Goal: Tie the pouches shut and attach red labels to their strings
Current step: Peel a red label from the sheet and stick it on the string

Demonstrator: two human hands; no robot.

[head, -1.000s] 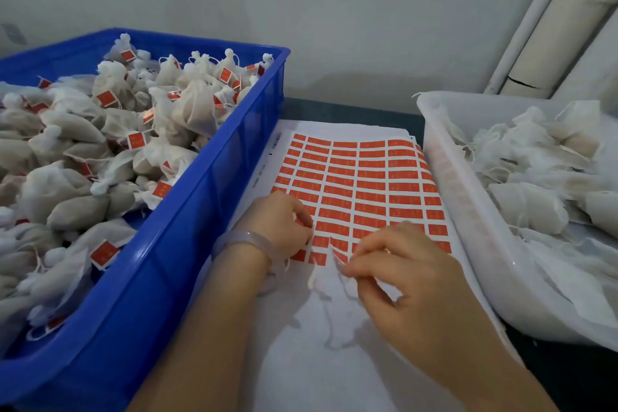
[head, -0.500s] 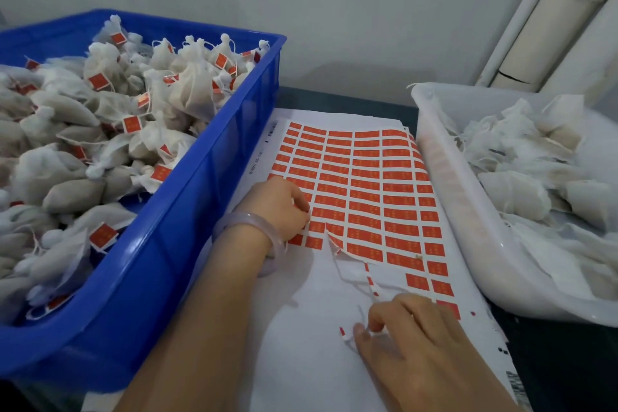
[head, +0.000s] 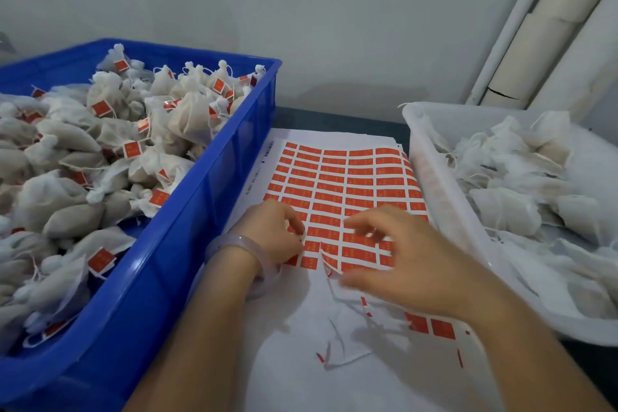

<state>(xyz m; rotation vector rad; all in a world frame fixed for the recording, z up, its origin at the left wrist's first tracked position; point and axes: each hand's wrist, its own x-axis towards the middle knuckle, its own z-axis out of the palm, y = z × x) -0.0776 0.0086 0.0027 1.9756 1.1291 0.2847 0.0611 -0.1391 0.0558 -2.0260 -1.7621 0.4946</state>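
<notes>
A white sheet of red labels lies flat between two bins. My left hand rests on the sheet's lower left part, fingers curled down against the labels, a pale bangle on the wrist. My right hand hovers over the lower rows with fingers spread and nothing in it; it hides some labels. A torn strip of backing curls up between the hands. Tied pouches with red labels fill the blue bin at left. Untied white pouches lie in the white bin at right.
Thin peeled scraps and slivers lie on the bare lower part of the sheet. Two loose red labels remain near the right wrist. A grey wall and white pipes stand behind the bins.
My right hand moved from the sheet's lower edge back up over the lower label rows, fingers now spread. The left hand stayed in place on the sheet.
</notes>
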